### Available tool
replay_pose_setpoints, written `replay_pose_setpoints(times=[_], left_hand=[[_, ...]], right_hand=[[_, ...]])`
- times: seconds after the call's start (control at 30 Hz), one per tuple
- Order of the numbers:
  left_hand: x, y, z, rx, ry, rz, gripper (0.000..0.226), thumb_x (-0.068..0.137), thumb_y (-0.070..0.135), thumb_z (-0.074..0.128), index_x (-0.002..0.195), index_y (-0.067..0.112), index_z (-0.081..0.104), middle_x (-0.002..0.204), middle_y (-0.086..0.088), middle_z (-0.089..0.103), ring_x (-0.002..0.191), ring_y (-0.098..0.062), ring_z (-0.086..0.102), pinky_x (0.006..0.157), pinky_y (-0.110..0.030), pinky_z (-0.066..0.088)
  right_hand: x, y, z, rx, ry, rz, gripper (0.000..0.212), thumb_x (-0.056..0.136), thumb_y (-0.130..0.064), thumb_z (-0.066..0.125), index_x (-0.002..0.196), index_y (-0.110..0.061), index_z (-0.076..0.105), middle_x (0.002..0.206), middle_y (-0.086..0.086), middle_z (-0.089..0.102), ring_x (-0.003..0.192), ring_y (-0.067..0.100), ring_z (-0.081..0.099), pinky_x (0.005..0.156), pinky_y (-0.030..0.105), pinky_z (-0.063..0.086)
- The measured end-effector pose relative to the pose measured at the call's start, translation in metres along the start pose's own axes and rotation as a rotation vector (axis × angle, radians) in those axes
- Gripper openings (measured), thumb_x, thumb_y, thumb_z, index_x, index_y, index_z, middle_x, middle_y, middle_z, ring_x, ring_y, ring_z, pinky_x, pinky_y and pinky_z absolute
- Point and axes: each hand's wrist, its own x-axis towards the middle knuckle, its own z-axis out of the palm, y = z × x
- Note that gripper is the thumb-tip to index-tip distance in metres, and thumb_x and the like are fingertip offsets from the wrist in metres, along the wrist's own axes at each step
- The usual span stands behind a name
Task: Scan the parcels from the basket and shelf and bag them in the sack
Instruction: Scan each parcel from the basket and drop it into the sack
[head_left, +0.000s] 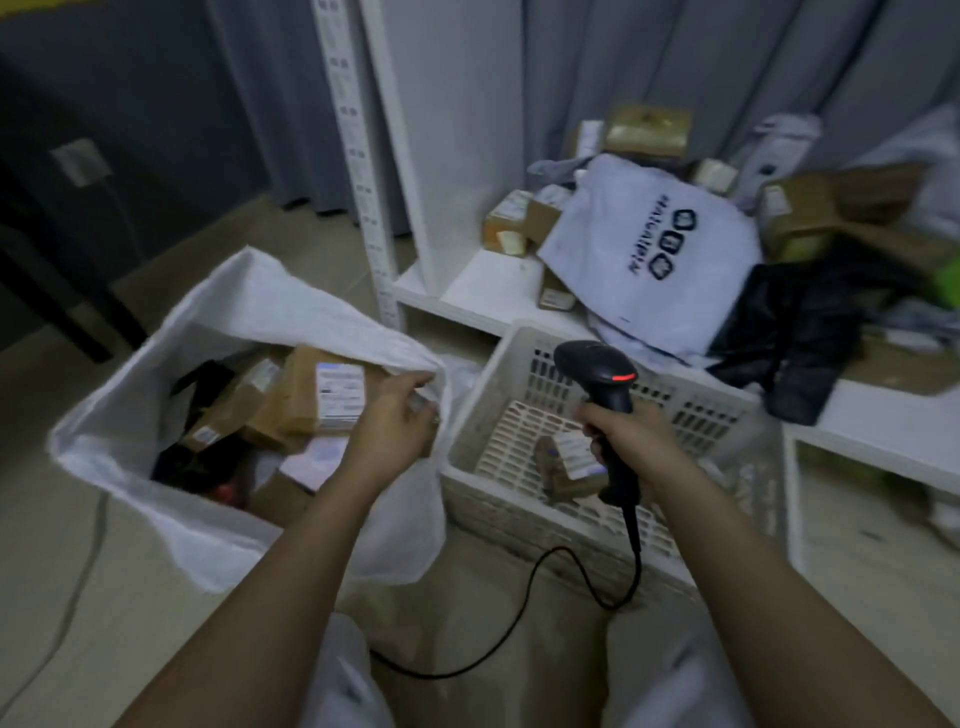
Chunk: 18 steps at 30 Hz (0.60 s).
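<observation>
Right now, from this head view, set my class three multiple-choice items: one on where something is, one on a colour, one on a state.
1. Where does the basket stand?
A. To the right of the sack
B. Inside the sack
C. On the shelf

2. What colour is the scanner?
A. White
B. Black
C. Yellow

3. What is the left hand doing?
A. Hanging idle
B. Gripping the scanner
C. Gripping the sack's rim

Answers:
1 A: the basket sits on the floor, right of the sack.
2 B: its body is black with a red light.
3 C: its fingers curl round the white rim; the right hand holds the scanner.
</observation>
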Motion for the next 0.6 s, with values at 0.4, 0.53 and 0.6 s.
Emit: replay_pose_setpoints(times=[0.4,0.53,0.6], left_hand=[[0.034,0.043,0.223,0.062,-0.590,-0.108,0.047,0.091,0.011,0.063,0.133,-0.004,0.048,0.128,-0.013,0.055,0.120,-0.030,0.052,0.076,-0.021,0.033],[0.059,0.006,0.281,0.177,-0.642,-0.106,0.080,0.071,0.047,0.078,0.131,0.000,0.053,0.132,-0.022,0.055,0.121,-0.036,0.052,0.094,-0.038,0.044],[0.071,-0.028,0.316,0.324,-0.658,-0.121,0.117,0.057,0.070,0.072,0.143,-0.001,0.037,0.142,-0.027,0.041,0.132,-0.041,0.040,0.105,-0.048,0.036]], right_hand=[[0.051,0.059,-0.124,-0.004,0.268,0.108,0.018,0.084,-0.013,0.070,0.074,-0.012,0.056,0.068,0.011,0.055,0.056,0.022,0.050,0.063,0.036,0.044],[0.083,0.075,-0.125,-0.046,0.204,0.165,0.014,0.084,-0.018,0.070,0.081,-0.017,0.056,0.077,0.010,0.058,0.066,0.023,0.053,0.068,0.037,0.046],[0.100,0.081,-0.125,-0.053,0.201,0.176,0.016,0.085,-0.016,0.068,0.078,-0.017,0.053,0.072,0.008,0.053,0.061,0.020,0.049,0.066,0.035,0.044]])
